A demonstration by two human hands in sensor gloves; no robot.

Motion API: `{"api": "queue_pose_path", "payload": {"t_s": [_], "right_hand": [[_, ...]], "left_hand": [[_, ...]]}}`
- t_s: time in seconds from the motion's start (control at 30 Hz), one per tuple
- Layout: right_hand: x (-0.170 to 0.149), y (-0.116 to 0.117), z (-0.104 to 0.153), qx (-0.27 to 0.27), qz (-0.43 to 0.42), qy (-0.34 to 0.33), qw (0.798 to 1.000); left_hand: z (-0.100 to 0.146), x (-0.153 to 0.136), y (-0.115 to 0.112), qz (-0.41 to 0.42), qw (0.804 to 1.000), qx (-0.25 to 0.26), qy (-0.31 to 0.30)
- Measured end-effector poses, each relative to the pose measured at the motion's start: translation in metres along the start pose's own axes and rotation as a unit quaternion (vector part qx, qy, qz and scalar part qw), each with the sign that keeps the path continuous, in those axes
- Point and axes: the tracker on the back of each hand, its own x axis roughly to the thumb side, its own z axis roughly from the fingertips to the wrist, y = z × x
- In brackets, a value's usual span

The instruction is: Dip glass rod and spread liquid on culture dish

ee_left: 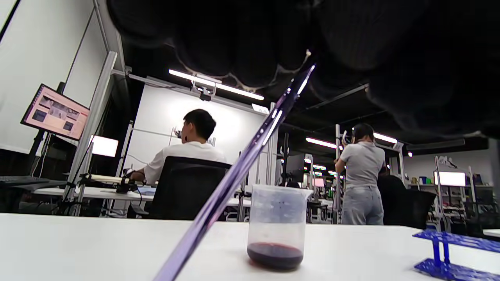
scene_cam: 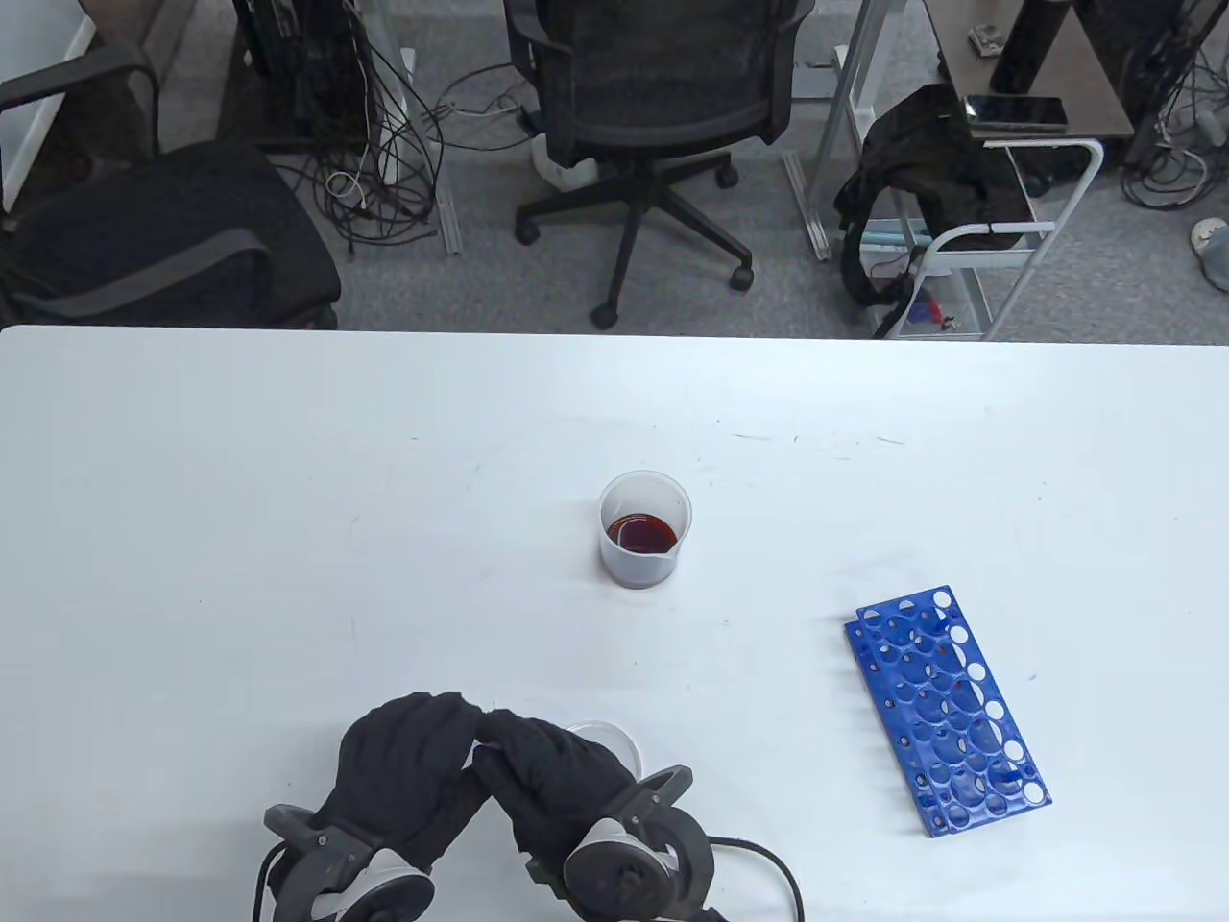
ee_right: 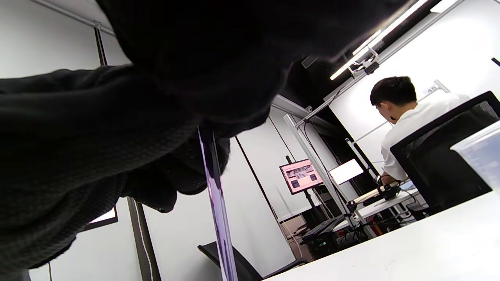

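Glass rod (ee_left: 234, 175) gripped by closed fingers of left hand (scene_cam: 403, 768) and right hand (scene_cam: 557, 778), near beaker (scene_cam: 645, 528) and culture dish (scene_cam: 610, 740).

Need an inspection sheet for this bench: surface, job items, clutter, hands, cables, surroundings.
Surface: white table, faint scuff marks.
Job's things: beaker mid-table, dark red liquid at its bottom; glass rod between the gloved fingers; dish partly hidden behind the right hand.
Clutter: blue rack lying on the right.
Grippers: left hand and right hand meet at the near edge; which one grips the rod cannot be told.
Cables: black lead from the right tracker.
Surroundings: office chairs, floor wiring, cart.
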Motion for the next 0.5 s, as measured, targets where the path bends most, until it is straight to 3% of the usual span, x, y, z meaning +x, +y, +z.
{"api": "queue_pose_path", "payload": {"t_s": [0.3, 0.5], "right_hand": [[-0.002, -0.001, 0.000, 0.009, -0.017, -0.009, 1.000], [-0.010, -0.018, -0.011, 0.060, 0.004, 0.003, 0.998]], "left_hand": [[0.000, 0.010, -0.005, -0.021, 0.999, 0.031, -0.006], [-0.004, 0.013, -0.006, -0.031, 0.999, 0.028, -0.009]]}}
